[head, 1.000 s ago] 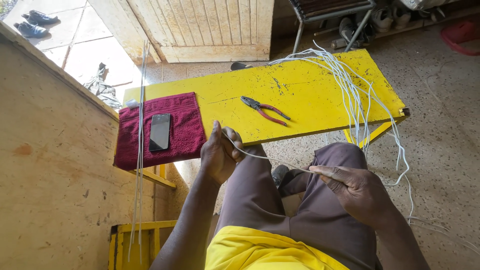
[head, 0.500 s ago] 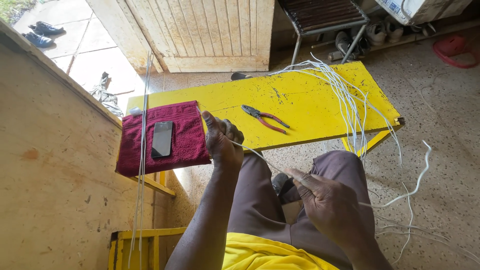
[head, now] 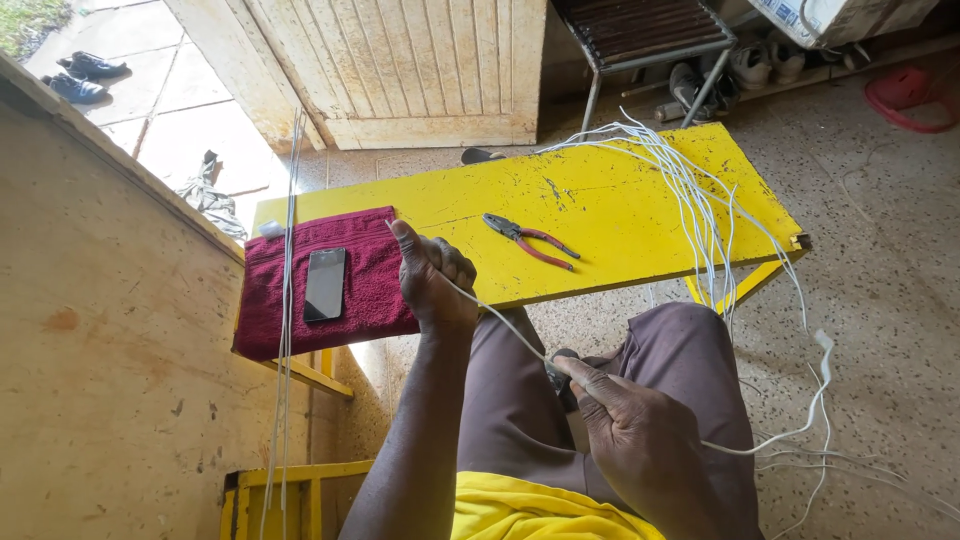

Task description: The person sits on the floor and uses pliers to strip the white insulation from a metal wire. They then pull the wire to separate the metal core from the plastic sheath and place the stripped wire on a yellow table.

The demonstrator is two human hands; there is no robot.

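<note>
1. From the head view we see our left hand (head: 436,278) fisted around a white cord (head: 500,322), raised over the yellow bench (head: 620,215).
2. Our right hand (head: 640,440) pinches the same cord above our lap; it runs taut between both hands.
3. Since half a second ago, the right hand has drawn closer and the loose cord tail has dropped.
4. Nearby lie pliers (head: 530,240), a phone (head: 325,284) on a maroon towel (head: 375,285), and a white cord bundle (head: 700,200).

Phone (head: 325,284) on towel (head: 350,285) — pliers (head: 530,240) right, on bench (head: 620,215).
</note>
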